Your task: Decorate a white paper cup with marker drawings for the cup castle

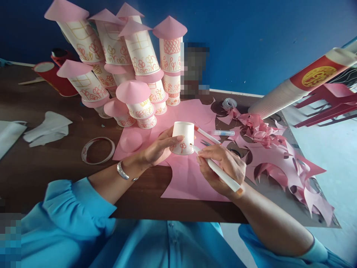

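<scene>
My left hand (161,147) grips a white paper cup (182,134) from its left side, thumb across the front. Red flower drawings run along the cup's lower part. In my right hand (223,165) is a white marker (223,175) with an orange-brown end, its tip at the cup's lower right side. Beneath both hands lies pink paper (192,178) with curved cut edges. A red-and-white marker (208,134) and scissors (206,143), partly hidden by my right hand, lie just behind the cup.
Paper-cup towers (143,48) with pink cone roofs stand at the back left. A tape roll (97,150) lies left of my hands. Pink paper scraps (279,152) cover the right side. A long stack of cups (301,85) leans at the right, near a clear glue tube (223,133).
</scene>
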Action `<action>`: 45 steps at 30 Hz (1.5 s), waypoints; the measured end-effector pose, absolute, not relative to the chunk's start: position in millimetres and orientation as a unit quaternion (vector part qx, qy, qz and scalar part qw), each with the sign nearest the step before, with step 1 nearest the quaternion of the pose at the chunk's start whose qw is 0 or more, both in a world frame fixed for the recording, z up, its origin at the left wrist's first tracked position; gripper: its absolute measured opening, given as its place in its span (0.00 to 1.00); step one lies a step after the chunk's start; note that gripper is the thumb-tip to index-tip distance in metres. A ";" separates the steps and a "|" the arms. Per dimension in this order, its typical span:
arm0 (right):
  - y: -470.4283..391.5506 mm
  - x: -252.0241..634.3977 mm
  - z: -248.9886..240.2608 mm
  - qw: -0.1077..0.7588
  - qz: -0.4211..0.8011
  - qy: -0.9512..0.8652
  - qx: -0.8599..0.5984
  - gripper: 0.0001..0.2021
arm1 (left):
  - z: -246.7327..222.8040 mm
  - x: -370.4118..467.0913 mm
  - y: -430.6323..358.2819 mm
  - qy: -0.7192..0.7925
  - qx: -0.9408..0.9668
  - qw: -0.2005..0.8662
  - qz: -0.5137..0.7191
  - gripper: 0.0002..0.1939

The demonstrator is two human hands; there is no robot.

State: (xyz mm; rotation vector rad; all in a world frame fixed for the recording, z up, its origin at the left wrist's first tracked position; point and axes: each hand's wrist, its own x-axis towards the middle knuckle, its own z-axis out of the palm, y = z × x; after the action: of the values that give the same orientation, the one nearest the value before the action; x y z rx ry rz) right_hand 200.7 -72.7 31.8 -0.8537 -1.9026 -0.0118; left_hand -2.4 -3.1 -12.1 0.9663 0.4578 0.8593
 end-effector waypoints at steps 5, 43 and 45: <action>-72.7 200.9 31.3 0.500 -0.012 -0.787 -0.361 0.10 | -10.2 -2.6 -3.3 0.214 0.443 0.777 0.393 0.16; -74.3 200.4 32.4 0.468 -0.013 -0.800 -0.376 0.09 | -18.6 -3.8 -0.3 0.215 0.454 0.774 0.385 0.23; -74.4 200.0 33.0 0.469 -0.007 -0.802 -0.371 0.09 | -18.5 -3.7 -0.8 0.215 0.450 0.774 0.390 0.22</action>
State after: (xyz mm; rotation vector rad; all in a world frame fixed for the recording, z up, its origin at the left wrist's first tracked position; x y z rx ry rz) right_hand 200.0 -74.4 33.0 -0.9095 -1.9657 -0.0180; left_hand -3.7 -0.8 -18.5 0.9750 0.4661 0.8440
